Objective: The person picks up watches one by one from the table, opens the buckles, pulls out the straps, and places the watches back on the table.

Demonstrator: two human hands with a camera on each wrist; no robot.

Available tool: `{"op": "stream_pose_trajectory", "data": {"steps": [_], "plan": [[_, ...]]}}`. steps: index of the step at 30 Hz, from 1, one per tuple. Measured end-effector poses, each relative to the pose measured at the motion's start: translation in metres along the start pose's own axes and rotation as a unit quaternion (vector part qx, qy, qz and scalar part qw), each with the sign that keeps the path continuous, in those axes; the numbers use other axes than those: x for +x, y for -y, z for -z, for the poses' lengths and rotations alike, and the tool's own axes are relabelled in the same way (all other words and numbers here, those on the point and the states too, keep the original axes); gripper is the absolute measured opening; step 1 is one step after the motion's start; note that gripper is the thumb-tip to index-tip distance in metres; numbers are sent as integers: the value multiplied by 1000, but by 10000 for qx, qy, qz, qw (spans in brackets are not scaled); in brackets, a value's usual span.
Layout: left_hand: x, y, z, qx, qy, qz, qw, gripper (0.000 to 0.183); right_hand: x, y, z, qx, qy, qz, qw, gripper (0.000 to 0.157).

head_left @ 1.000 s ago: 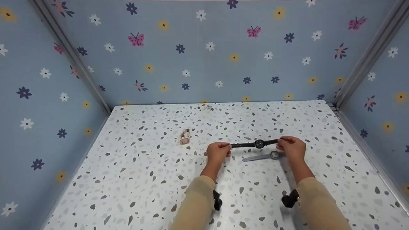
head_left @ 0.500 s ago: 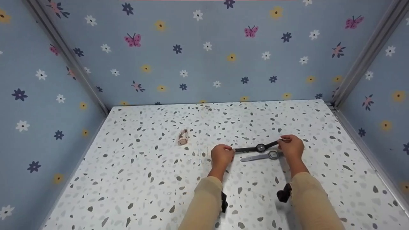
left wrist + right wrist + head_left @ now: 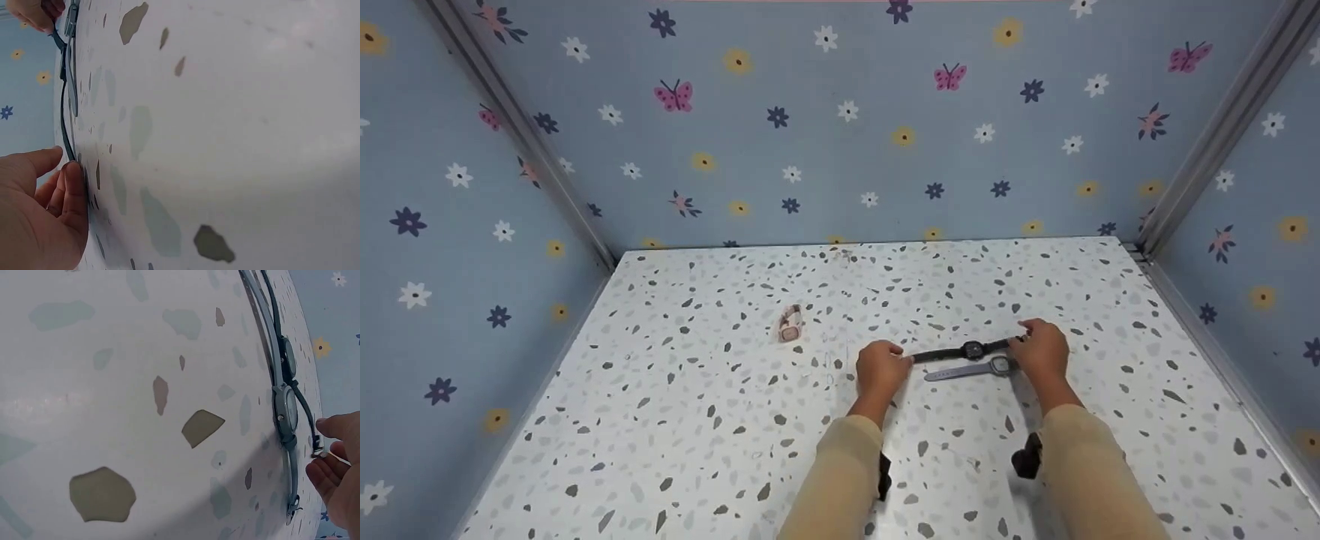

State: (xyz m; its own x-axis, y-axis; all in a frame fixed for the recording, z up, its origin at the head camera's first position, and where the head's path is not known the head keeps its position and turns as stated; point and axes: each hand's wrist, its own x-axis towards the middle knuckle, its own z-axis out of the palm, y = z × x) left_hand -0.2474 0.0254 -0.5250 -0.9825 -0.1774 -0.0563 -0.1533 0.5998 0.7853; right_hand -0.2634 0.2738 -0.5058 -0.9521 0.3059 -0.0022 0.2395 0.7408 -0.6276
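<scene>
A black wristwatch lies stretched out on the speckled table, its strap running between both hands. My left hand is at the strap's free end; in the left wrist view the thumb stands apart from the fingers, and the strap tip meets a fingertip. At the buckle end is my right hand, its thumb raised off the strap and its fingertips right at the buckle. Just in front of the black watch, a grey-lavender wristwatch lies roughly parallel to it, its buckle end hidden behind the right hand in the head view.
A pink wristwatch with its strap looped sits farther left on the white speckled table. Blue flowered panels wall in the back and both sides. Dark wrist cameras hang below the sleeves.
The black watch has come down toward the table, nearer the grey-lavender one. Both hands have lowered slightly, the left also shifting right, and their thumbs have parted from the strap.
</scene>
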Motion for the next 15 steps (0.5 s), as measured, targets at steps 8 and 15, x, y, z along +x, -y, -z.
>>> {"op": "stream_pose_trajectory", "data": {"steps": [8,15], "plan": [[4,8,16,-123,-69,-235,9996,11,-4,2,-3,-107,106,187,9997,42],[4,20,36,-137,303,-619,9975,11,-12,2,-7,10,131,601,9981,37]]}}
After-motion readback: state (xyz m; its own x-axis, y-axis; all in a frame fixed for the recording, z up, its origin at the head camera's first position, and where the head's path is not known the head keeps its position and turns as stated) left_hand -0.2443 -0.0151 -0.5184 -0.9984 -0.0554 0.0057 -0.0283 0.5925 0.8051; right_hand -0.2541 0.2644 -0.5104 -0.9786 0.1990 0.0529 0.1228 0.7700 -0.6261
